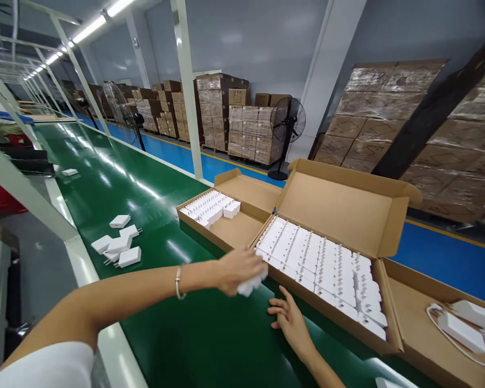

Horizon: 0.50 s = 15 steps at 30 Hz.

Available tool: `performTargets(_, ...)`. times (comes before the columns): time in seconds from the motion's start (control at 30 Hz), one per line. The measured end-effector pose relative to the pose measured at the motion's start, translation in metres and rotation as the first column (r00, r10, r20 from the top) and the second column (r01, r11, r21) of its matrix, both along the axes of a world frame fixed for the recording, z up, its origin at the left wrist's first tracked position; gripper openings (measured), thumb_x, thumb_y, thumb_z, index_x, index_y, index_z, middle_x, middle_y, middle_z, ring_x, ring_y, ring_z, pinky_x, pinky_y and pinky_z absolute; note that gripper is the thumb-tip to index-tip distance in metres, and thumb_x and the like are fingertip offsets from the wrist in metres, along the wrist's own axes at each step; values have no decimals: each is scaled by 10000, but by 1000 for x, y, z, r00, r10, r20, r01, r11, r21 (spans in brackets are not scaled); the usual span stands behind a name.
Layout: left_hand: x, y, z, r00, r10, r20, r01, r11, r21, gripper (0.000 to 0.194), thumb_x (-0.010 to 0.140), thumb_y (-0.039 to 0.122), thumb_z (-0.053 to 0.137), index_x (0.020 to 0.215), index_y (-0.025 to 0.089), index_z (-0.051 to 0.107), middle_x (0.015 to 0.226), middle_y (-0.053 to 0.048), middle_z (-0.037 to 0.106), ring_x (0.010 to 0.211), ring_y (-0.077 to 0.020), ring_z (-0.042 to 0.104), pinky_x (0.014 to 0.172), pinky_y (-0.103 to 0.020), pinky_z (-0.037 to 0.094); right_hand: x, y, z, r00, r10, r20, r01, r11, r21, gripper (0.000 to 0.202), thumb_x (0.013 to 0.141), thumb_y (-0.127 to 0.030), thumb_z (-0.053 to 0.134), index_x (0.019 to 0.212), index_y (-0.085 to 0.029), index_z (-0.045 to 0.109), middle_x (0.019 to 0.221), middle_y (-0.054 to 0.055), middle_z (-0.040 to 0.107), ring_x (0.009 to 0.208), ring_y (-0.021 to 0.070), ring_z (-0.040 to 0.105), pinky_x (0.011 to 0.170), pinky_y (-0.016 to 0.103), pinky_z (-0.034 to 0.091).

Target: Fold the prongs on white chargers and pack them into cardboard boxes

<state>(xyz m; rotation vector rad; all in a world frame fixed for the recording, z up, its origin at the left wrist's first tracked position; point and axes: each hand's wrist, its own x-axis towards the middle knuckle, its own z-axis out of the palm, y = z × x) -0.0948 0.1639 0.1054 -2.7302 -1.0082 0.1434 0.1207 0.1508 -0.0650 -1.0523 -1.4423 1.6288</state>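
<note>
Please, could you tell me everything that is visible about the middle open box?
The box looks like brown cardboard. Its lid is raised and leans back. Rows of white chargers fill most of it, metal prongs upward. It rests on the green belt, apparently touching the open left box and the open right box. The left hand is near its left corner; blur hides whether they touch.

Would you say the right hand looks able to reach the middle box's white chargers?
Probably yes: the right hand seems empty, the lid is open, and only the box's front wall stands before the white chargers.
</note>
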Motion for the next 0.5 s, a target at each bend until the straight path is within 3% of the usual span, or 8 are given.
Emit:
performTargets(0.1,-38,49,12,953,289,90,-300,939,167,858,524,269,644,1269,120,245,1207,-170,388,1027,-296,372,869,-423,274,7,-8,-5,995,-77,70,71,994,88,599,722,-225,443,1286,-198,241,977,99,529,798,192,561,488,263,468)
performTargets(0.17,-63,83,6,899,436,48,-439,893,103,854,507,245,665,1259,129,278,1214,-174,388,1046,-313,370,872,-427,270,10,-13,-7,989,-112,98,99,986,130,527,749,-252,436,1256,-198,302,974,102,527,785,191,559,473,256,464)
performTargets(0.27,-92,122,-14,835,548,-44,-549,835,-27,766,475,217,711,1181,196,414,1160,-123,470,1064,-310,392,903,-423,255,13,-20,-13,973,-200,117,180,970,161,456,769,-296,415,1215,-216,360,952,103,536,748,193,565,434,250,451)
performTargets(0.33,-103,137,-28,783,621,-37,-622,783,-15,677,538,190,688,1170,213,446,1211,-125,451,1139,-333,341,943,-470,198,15,-22,-19,956,-253,148,224,956,187,436,764,-322,410,1190,-234,387,933,106,544,731,204,573,391,249,433)
performTargets(0.4,-107,145,-37,693,721,-5,-720,693,19,604,648,180,618,1217,189,415,1290,-161,376,1196,-365,272,946,-541,145,19,-23,-25,940,-275,199,232,948,218,422,757,-328,405,1171,-246,405,921,110,554,727,215,580,368,256,425)
performTargets(0.5,-108,149,-44,520,854,2,-854,520,-4,448,758,251,544,1180,131,455,1195,-191,468,1125,-358,387,889,-576,245,30,-22,-33,914,-308,264,226,927,301,391,756,-297,389,1140,-249,443,897,101,577,769,219,588,548,322,499)
